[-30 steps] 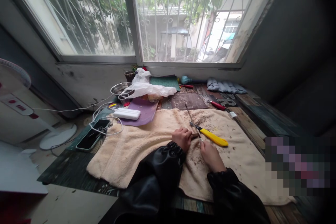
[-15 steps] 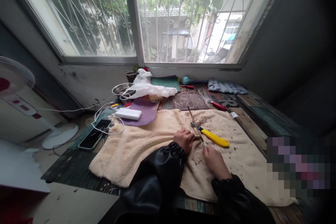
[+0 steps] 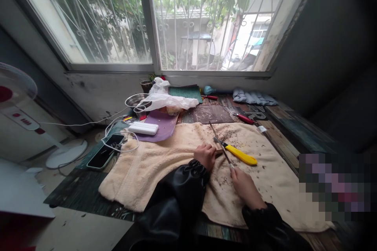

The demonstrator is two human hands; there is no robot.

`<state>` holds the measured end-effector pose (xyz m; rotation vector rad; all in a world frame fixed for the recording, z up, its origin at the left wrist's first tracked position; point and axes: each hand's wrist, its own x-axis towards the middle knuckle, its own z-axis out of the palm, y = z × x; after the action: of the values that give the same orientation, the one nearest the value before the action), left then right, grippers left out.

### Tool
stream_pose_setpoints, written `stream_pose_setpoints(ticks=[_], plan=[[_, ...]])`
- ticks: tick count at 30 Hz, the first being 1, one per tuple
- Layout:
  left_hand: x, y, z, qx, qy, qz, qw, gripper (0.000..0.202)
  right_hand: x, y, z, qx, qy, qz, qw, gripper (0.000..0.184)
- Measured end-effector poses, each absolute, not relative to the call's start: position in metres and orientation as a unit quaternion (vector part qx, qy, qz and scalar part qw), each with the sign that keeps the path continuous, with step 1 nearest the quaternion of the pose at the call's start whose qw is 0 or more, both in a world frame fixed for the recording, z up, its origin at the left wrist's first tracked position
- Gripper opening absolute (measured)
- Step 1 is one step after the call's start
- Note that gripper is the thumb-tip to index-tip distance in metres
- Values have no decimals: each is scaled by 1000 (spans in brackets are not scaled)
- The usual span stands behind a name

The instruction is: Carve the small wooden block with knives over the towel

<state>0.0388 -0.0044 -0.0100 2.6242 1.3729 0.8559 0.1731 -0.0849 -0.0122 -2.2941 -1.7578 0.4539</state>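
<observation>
While my left hand [image 3: 206, 155] closes its fingers around a small brown wooden piece [image 3: 218, 151] on the cream terry towel [image 3: 153, 164], my right hand [image 3: 244, 185] pinches the near end of a long thin metal file [image 3: 219, 144] laid across it. I judge the wood light, stiff and easily slipped (shavings litter the cloth), best held low at its base. A yellow-handled utility knife [image 3: 240, 155] lies just beside the file.

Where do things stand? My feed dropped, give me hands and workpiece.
Left hand closed on small brown piece. Right hand gripping thin metal file laid across it. Yellow utility knife beside them on beige towel.
</observation>
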Motion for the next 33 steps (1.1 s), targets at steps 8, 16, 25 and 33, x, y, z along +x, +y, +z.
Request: stream_pose_setpoints(ticks=[8,16,25,33], plan=[[39,-4,-11,851,443,281,27,17,175,-90,-13,-777,-597,169,109,33],[39,-7,-12,862,422,280,32,18,171,-84,-11,-784,-592,159,95,34],[40,-3,-9,849,454,267,42,16,175,-90,-17,-787,-584,174,97,36],[38,-2,-11,838,474,268,33,15,177,-81,-11,-785,-591,160,90,35]])
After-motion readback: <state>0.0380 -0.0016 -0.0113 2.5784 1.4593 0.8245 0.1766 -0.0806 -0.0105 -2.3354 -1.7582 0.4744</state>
